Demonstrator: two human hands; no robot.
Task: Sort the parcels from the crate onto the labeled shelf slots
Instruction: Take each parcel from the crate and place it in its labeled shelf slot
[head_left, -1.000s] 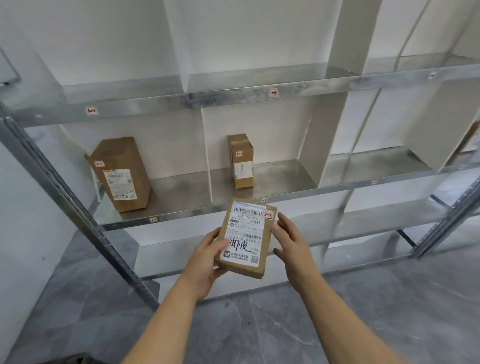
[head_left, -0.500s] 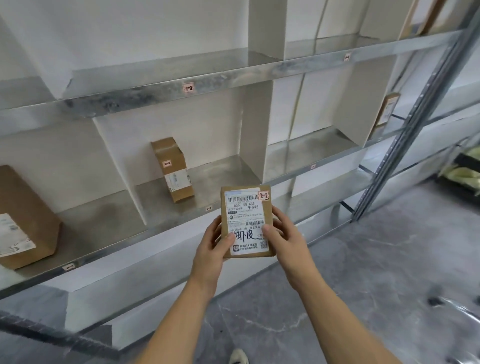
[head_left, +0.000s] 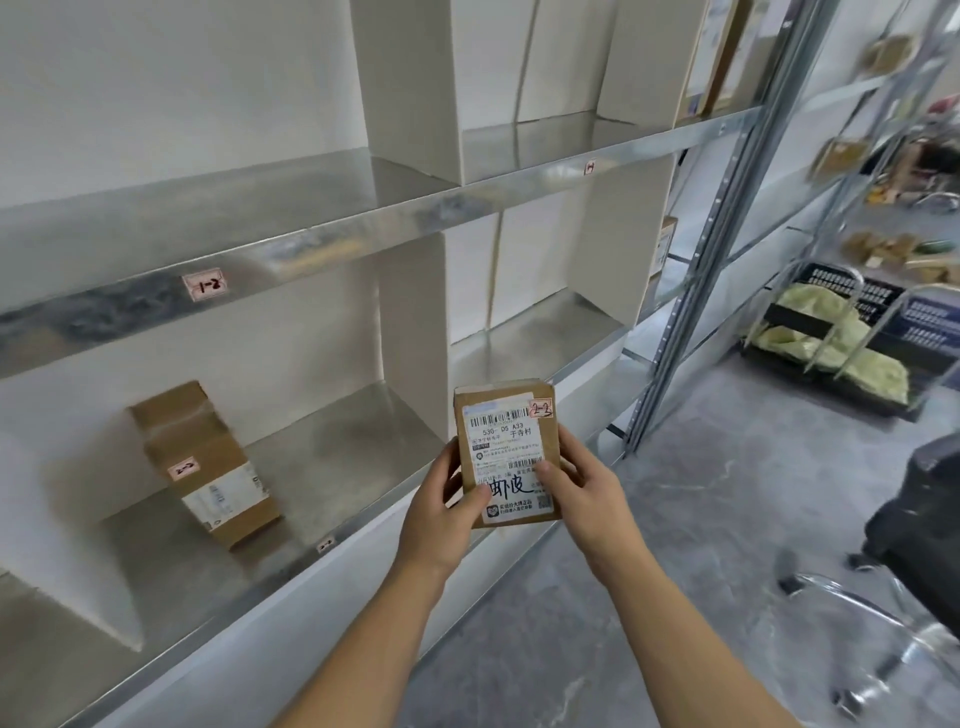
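We hold a small brown parcel (head_left: 506, 452) upright between both hands, its printed shipping label facing us. Our left hand (head_left: 441, 512) grips the lower left edge, thumb pressed on the front face and fingers curled out of sight behind. Our right hand (head_left: 582, 488) clasps the right edge, thumb laid on the label and fingers wrapped round the back. So the parcel sits in the grip itself, standing up out of it, with its top half clear of both hands. A small pink tag (head_left: 541, 410) with handwritten figures is stuck to the parcel's upper right corner, just above our right thumb. Beyond the grip and to its left lies the metal shelf (head_left: 343, 447), where a second parcel (head_left: 205, 462) stands well apart from our hands, tilted, with its own pink tag. Just left of the grip and below it, a slot label (head_left: 325, 545) is fixed to that shelf's front edge. Directly behind the grip a white divider (head_left: 413, 338) rises. Higher up to the left, the upper shelf edge bears a label reading 1-2 (head_left: 205, 284). Far to the right of the grip, a dark crate (head_left: 883, 312) sits on the floor.
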